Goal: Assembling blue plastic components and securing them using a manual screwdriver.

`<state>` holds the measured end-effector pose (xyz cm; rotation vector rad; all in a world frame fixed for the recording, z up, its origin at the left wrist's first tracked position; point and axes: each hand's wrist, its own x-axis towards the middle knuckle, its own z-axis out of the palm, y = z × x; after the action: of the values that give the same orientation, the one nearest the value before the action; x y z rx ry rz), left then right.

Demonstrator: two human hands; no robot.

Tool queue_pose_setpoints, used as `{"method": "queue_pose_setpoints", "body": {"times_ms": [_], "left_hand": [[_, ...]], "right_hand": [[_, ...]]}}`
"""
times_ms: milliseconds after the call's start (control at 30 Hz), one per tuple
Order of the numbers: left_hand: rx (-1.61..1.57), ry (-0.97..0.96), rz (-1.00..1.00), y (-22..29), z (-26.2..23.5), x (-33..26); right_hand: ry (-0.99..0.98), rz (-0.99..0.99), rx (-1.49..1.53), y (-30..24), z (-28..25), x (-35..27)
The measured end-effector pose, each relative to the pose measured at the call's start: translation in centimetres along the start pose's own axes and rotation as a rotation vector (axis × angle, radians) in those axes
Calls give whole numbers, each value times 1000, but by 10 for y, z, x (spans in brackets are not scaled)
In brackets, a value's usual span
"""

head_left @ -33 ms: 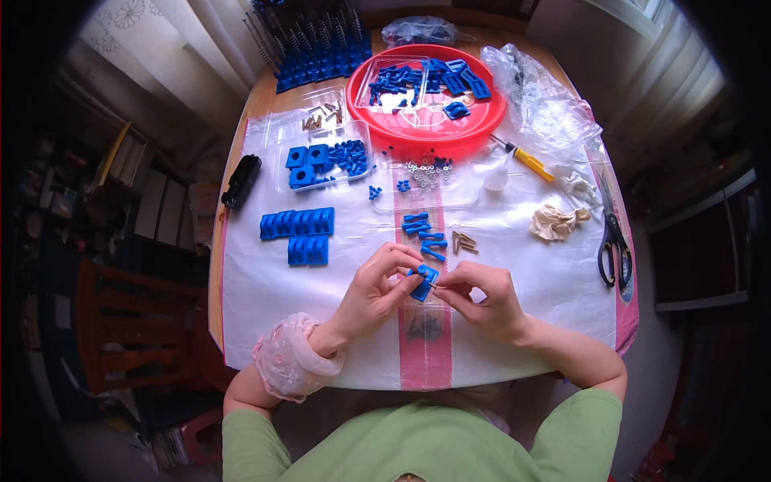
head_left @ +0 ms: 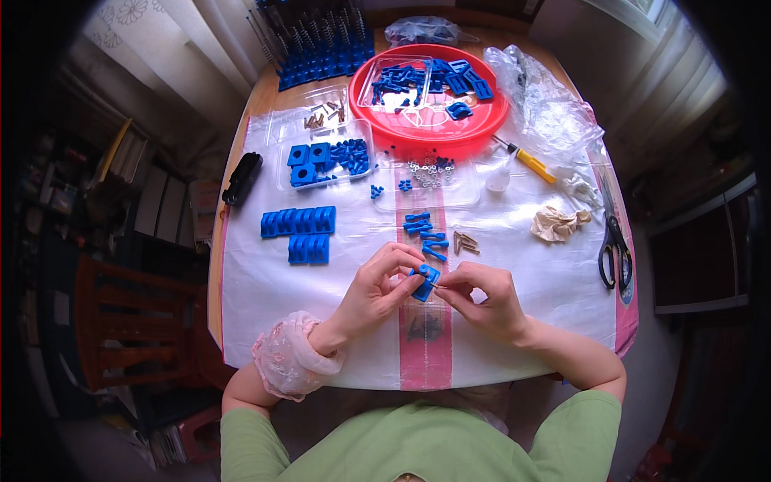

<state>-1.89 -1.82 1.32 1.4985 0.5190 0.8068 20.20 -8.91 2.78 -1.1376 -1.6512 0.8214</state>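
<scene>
- Blue part (head_left: 423, 291), one: smooth, squarish base with a rounded raised knob; between the two hands, touching both, above the sheet. Clock positions below are read from it, 12 pointing away from the person.
- Left hand (head_left: 376, 283), at 9 o'clock: thumb and fingers bent, pinching the blue part.
- Right hand (head_left: 487, 300), at 3 o'clock: thumb and forefinger closed on a thin pin (head_left: 435, 285), whose end meets the blue part; exact fit too small to tell.
- Blue rods (head_left: 434, 236), several, at 12 o'clock: slim, waisted, loosely lined up.
- Brass-coloured pins (head_left: 464, 243), small group, between 1 and 2 o'clock: narrow, metallic.
- Arched blue pieces (head_left: 298, 223), two rows side by side, at 10 o'clock: ribbed.
- Clear plastic tray (head_left: 283, 178), at 11 o'clock: holding blue blocks with round holes and a heap of small blue pieces.
- Red basin (head_left: 479, 141), at 12 o'clock, far side: round, glossy.
- Screwdriver (head_left: 533, 165), at 1 o'clock: yellow handle.
- Crumpled paper (head_left: 557, 224), at 2 o'clock: tan, creased.
- Scissors (head_left: 617, 249), near 3 o'clock: black handles.
- Sheet (head_left: 269, 313), beneath: white, slightly shiny, pink-striped.
</scene>
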Motion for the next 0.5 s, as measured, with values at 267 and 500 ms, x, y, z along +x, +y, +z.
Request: {"method": "queue_pose_setpoints", "body": {"times_ms": [267, 500], "left_hand": [[-49, -36, -124, 3, -1, -2], [-78, -45, -145, 3, -3, -1]], "right_hand": [[-41, 40, -40, 8, -3, -3], [-67, 113, -36, 10, -2, -1]]}}
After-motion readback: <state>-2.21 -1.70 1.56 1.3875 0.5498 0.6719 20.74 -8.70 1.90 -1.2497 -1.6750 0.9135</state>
